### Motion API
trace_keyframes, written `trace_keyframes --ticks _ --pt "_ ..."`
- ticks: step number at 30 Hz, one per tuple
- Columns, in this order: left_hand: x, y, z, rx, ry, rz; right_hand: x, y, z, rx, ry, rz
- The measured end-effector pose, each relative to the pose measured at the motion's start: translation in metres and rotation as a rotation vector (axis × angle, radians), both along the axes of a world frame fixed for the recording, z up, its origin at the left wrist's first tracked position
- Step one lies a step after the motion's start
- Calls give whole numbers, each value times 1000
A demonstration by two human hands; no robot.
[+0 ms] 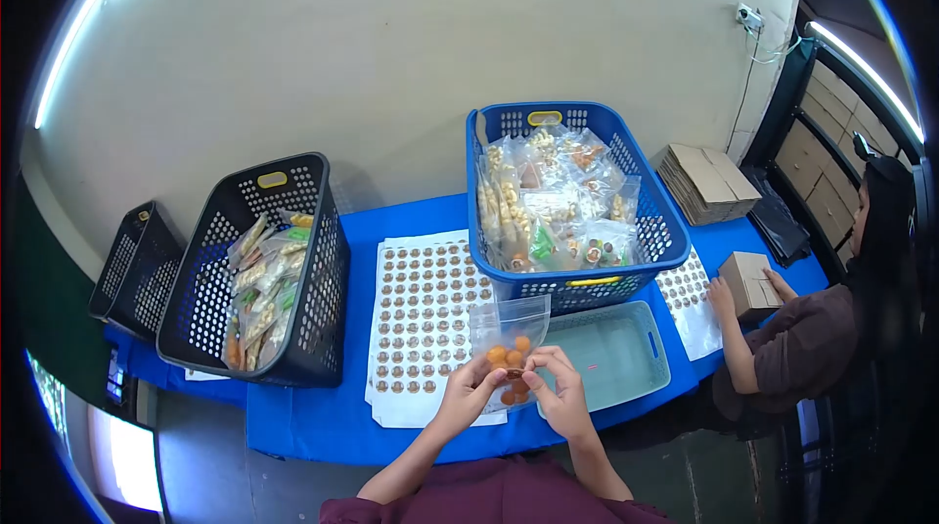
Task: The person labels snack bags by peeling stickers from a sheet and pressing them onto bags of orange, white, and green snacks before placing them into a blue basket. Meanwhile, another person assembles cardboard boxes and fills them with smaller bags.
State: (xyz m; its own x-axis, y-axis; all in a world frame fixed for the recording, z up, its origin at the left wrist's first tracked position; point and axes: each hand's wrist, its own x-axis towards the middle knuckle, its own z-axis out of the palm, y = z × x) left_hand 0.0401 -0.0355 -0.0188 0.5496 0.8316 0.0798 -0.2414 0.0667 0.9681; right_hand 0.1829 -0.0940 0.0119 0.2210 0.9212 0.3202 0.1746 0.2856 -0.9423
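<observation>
**Head view: both hands on a small snack bag at six o'clock**

Head camera puts my two hands low in the frame, at about six o'clock, meeting over the near edge of the blue surface (323, 421). My left hand (468, 395) and right hand (559, 392) each pinch the lower part of a small clear bag (511, 333) that holds round orange snacks. So each grip is clenched on the bag, fingertips close together, with the bag's open top standing up toward twelve o'clock.

Under the bag and out toward nine o'clock lies a white sticker sheet (423, 314) covered in rows of round brown labels. Just at three o'clock of my hands sits a pale green tray (626, 353), touching the front of the blue basket (641, 230) at twelve o'clock, which is heaped with filled clear packets. At ten o'clock stands a black basket (318, 299) with flat packets leaning inside, and a second black basket (132, 270) sits beyond it, farther toward nine.

At three o'clock another person works at the far end of the surface, both their hands on a small cardboard box (748, 281), with a second sticker sheet (688, 294) beside it. A stack of flat cardboard (706, 180) lies at two o'clock.
</observation>
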Motion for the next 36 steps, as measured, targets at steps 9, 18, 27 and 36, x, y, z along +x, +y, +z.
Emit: trace_keyframes --ticks 9,18,27,36 --pt "-13 14 14 2 -4 97 8 5 12 -1 373 45" --pt "-16 7 20 40 22 56 -20 20 0 -34 312 -37" --pt "-18 16 31 55 3 102 -25 38 2 34 143 -67" --pt "-17 21 27 30 -3 161 -30 46 -3 63 377 -70"
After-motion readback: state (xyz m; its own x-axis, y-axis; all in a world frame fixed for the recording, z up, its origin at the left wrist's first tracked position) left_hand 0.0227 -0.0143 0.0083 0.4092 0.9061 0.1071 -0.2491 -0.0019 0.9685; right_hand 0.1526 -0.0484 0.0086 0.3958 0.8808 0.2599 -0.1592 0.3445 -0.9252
